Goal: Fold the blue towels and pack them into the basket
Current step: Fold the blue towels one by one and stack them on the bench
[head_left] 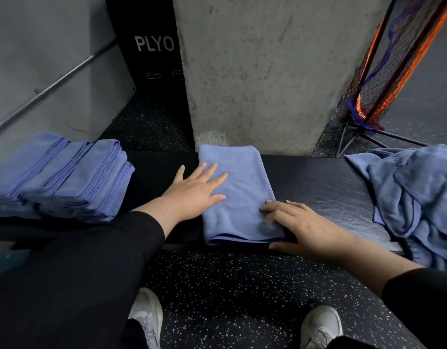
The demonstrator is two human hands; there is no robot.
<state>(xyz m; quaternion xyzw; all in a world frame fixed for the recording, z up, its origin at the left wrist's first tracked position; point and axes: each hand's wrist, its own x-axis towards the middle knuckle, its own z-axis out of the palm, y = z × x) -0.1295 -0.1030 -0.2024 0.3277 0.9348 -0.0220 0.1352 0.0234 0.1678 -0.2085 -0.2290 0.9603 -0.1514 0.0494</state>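
**Both palms down on the folded towel, stack waiting off to the left**

Here we are at the bench [330,182], a dark low surface, and the folded towel [240,197] lies dead centre on it, a neat blue rectangle with its long axis running straight away from the person, near edge at the bench lip, far edge up by the concrete pillar [255,71].

The left hand [192,192] is flat on the towel's left half, fingers straight and spread, pressing rather than gripping. The right hand [300,222] sits at the near right corner, fingertips resting on the cloth, thumb down along the bench edge, fingers gently bent but closed round nothing. So neither grip is clamped; both are apart and smoothing.

Over to the left, close by that left arm, sits the stack of folded towels [61,177], edges lined up in rows. On the right, the heap of unfolded towels [418,202] spills over the bench end. No basket clearly in view; the netted orange-and-black frame [393,66] at the upper right may or may not be it, too hard to tell.

My read: the fold looks finished or one crease short, and the towel's next stop is that left stack. The towel lies crosswise to that route, so it goes sideways, and the left hand is the nearer one to carry it. Plenty still unfolded, so the task looks roughly midway.
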